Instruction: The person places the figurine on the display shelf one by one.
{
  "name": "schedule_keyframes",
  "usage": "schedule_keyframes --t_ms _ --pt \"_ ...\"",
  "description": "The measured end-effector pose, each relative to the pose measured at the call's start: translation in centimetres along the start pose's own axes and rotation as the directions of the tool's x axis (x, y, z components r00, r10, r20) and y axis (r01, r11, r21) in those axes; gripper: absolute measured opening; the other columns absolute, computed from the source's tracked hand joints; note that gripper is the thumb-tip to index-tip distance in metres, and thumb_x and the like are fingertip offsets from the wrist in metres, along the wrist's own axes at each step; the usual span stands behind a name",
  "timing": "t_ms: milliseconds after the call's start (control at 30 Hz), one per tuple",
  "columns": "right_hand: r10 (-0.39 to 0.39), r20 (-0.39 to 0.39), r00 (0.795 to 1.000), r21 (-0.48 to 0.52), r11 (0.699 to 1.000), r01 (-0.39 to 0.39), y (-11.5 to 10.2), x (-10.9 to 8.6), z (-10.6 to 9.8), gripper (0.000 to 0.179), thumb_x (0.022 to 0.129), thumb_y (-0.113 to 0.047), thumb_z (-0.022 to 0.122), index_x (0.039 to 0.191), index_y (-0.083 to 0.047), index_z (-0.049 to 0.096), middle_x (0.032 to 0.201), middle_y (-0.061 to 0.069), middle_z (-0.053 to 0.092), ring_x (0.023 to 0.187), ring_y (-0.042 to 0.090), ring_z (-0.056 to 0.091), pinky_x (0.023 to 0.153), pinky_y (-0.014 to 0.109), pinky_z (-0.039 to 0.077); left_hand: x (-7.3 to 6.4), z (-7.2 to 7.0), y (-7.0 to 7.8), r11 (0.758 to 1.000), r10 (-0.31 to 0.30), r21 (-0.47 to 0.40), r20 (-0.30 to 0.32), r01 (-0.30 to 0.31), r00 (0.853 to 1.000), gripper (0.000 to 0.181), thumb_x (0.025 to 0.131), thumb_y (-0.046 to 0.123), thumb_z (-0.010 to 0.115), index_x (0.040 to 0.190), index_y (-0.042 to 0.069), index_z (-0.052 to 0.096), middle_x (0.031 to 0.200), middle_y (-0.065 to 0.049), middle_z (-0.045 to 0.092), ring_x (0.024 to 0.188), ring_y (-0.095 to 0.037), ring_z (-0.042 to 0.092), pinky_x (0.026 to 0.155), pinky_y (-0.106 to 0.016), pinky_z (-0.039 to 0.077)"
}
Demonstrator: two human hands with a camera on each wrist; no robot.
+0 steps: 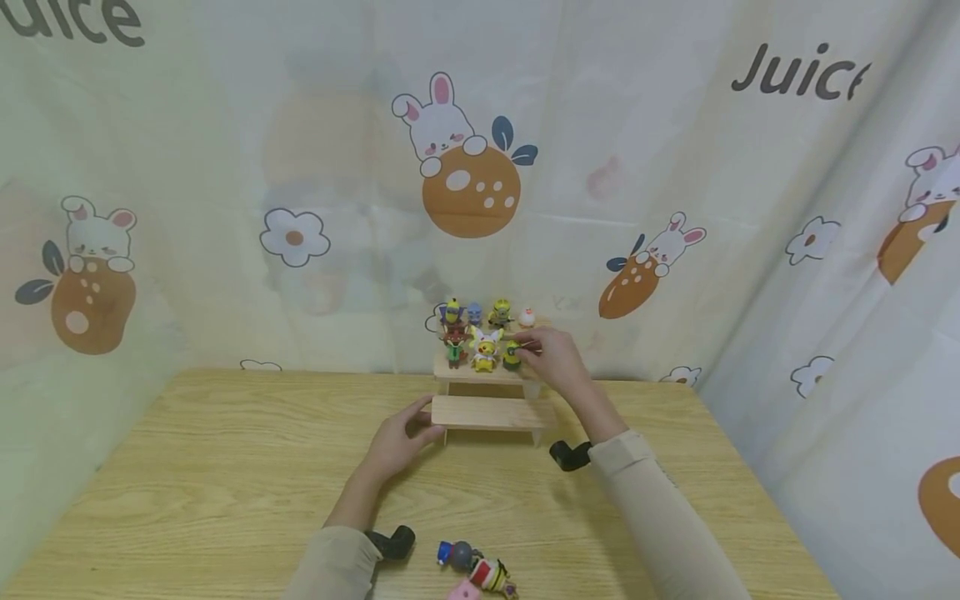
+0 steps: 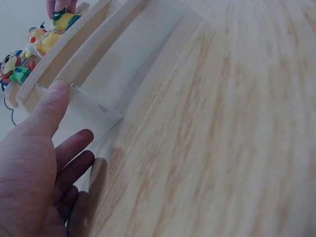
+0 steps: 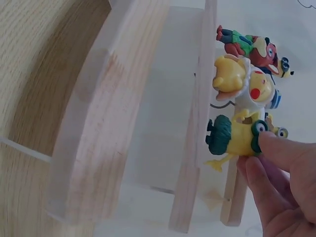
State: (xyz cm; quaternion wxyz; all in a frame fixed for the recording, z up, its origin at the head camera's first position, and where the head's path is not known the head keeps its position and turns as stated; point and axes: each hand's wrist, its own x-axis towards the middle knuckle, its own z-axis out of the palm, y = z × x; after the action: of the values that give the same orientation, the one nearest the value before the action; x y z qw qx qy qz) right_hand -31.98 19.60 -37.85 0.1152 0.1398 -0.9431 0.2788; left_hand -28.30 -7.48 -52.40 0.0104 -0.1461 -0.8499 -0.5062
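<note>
Toys (image 1: 491, 573) lie nearest; hands (image 1: 397, 442) (image 1: 553, 358): left touches stand (image 1: 491, 412) (right pinches goggled figure (image 3: 242, 138))

Diffuse light — faint shadows; wrist views dimmer.

I've got a light wood-grain worktop (image 1: 240, 492), with a stepped wooden stand (image 1: 491, 411) near its back edge. Lying nearer me: blue-and-grey figurine (image 1: 457, 556), red-and-white figurine (image 1: 491, 574), pink item (image 1: 464, 591) cut off by the frame. Stand's middle step: fox figurine (image 1: 454, 350) in green, Pikachu figurine (image 1: 485, 354) in white hood. Four smaller figurines (image 1: 501, 313) behind, higher.
</note>
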Motion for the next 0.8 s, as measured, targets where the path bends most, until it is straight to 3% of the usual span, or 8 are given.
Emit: schedule_keyframes --t_ms 533,700,800 --pt "0.035 -0.094 0.995 0.01 0.999 -0.034 -0.1 -0.2 0.0 0.026 0.088 -0.014 0.068 0.113 -0.005 0.068 0.11 0.013 0.068 0.095 0.027 0.069 0.082 0.038 0.057 -0.1 -0.1 0.3 1.0 0.01 -0.005 0.007 -0.01 1.0 0.07 0.083 0.048 0.067 0.143 0.019 0.044 0.117 -0.003 0.068 0.127 -0.029 0.05 0.111 -0.052 0.032" --pt "0.036 -0.136 0.99 0.082 0.996 -0.025 -0.7 -1.7 -0.5 0.026 0.089 -0.014 0.066 0.114 -0.004 0.068 0.109 0.013 0.067 0.095 0.027 0.068 0.08 0.039 0.058 -0.2 -0.2 0.4 1.0 0.01 -0.009 0.006 -0.01 1.0 0.07 0.084 0.046 0.068 0.143 0.018 0.044 0.118 -0.005 0.068 0.127 -0.03 0.05 0.111 -0.053 0.031" --pt "0.024 -0.072 0.997 0.097 0.995 -0.017 -1.6 -3.5 -0.1 0.025 0.09 -0.015 0.066 0.113 -0.005 0.068 0.108 0.011 0.068 0.093 0.026 0.069 0.077 0.036 0.058 -0.2 -0.4 0.4 1.0 0.008 -0.008 0.005 -0.008 1.0 0.07 0.083 0.046 0.068 0.143 0.018 0.044 0.118 -0.005 0.068 0.127 -0.03 0.05 0.111 -0.053 0.031"
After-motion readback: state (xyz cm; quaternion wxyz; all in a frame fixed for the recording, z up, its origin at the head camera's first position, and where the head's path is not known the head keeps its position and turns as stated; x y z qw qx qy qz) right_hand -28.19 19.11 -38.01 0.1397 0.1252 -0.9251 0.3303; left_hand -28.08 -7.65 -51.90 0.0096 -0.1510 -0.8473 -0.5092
